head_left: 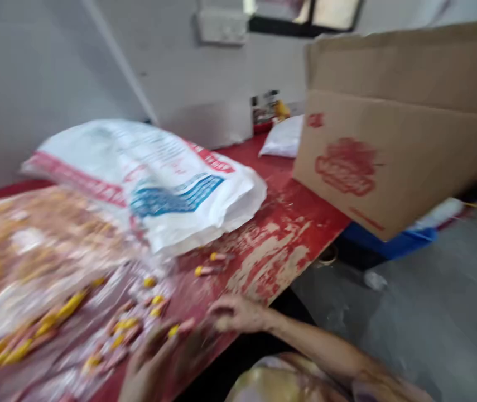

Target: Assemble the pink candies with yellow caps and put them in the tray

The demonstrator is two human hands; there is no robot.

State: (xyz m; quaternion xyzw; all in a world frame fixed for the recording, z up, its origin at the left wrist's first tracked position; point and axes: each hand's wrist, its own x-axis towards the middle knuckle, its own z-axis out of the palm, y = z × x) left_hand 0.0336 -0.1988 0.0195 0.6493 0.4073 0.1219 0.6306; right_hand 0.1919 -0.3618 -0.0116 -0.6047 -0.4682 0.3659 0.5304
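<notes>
Blurred by motion, my left hand (152,354) is low over the red table, its fingers beside a small pink piece with a yellow end (174,331). Whether it grips that piece does not show clearly. My right hand (238,314) is at the table's front edge, fingers loosely stretched to the left, with nothing visible in them. More small pink-and-yellow pieces (125,325) lie scattered left of my hands on clear plastic. Two such pieces (205,271) lie apart on the table. Further left is a row of longer yellow and pink pieces (49,324).
A large clear plastic bag (46,234) of pinkish-orange contents covers the table's left. Behind lies a white printed sack (138,167). On the right, a cardboard box (372,139) juts past the worn red table's (280,245) edge, above a blue crate (414,243) on the floor.
</notes>
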